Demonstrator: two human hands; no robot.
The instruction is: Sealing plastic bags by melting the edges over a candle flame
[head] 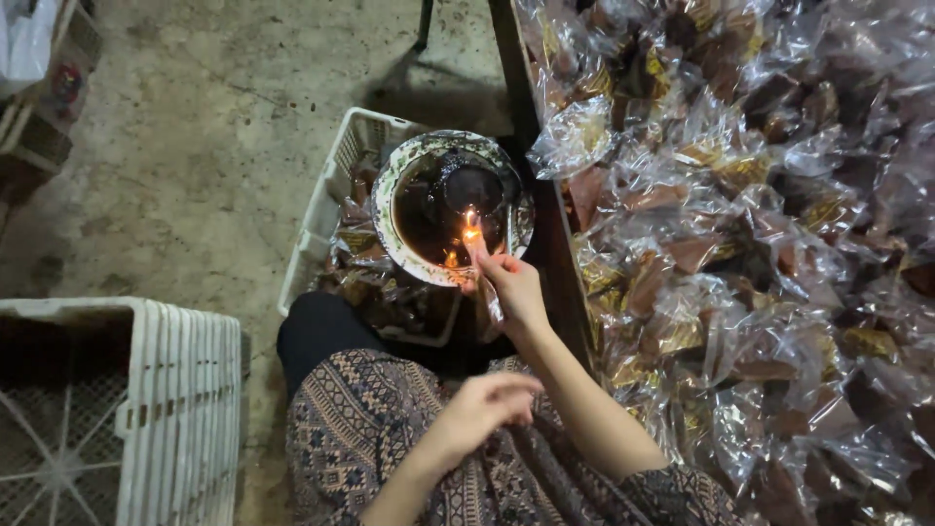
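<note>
The small lit candle flame [471, 230] burns inside a round, shallow metal dish with a pale patterned rim [390, 185]. The dish holds dark residue and sits on top of a white slatted plastic crate [331, 185] that is filled with wrapped packets. The flame stands near the dish's lower right rim.

The right hand [513, 289] reaches forward to the flame. Its fingers [490, 265] are pinched together on the edge of a small clear plastic packet [490, 300], holding the top of it just beside the flame; the rest of the packet hangs below the hand. Whether the plastic touches the flame cannot be told.

The left hand [482, 407] rests low over the lap, on the patterned brown and cream trousers [360, 429]. Its fingers are loosely curled and slightly apart, gripping nothing visible.

To the right, a dark-edged bench [545, 244] carries a large heap of clear plastic packets with brown contents [760, 253], covering its whole visible surface. The bench edge runs just beside the dish and the right forearm.

To the lower left, a second white slatted plastic crate [146, 390] stands on the grey concrete floor [195, 127], well apart from the hands. More crates [39, 107] show partly at the upper left corner.
</note>
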